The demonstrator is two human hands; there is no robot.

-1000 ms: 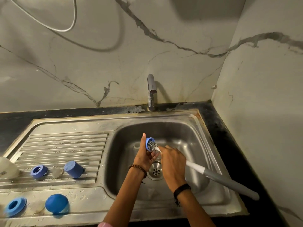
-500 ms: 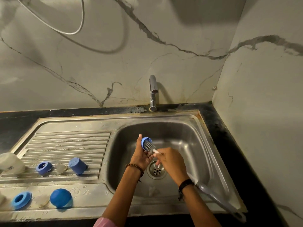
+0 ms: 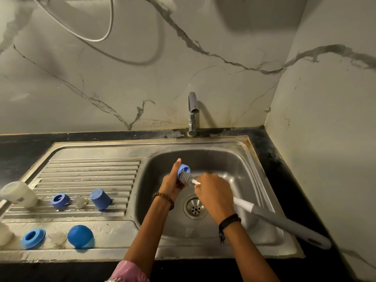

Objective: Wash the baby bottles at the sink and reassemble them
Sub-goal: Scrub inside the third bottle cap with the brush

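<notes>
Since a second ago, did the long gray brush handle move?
Yes. The brush handle dipped toward the sink's front rim, then swung back up across its right corner. The right hand grips it; its bristles stay in the blue cap.

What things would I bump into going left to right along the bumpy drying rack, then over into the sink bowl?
White bottle → blue ring → clear teat → blue cap → left hand, holding a blue ring → brush → right hand → the brush's grey handle.

Dim warm light, heavy wall shadows, wide-angle bending, blur at left edge
</notes>
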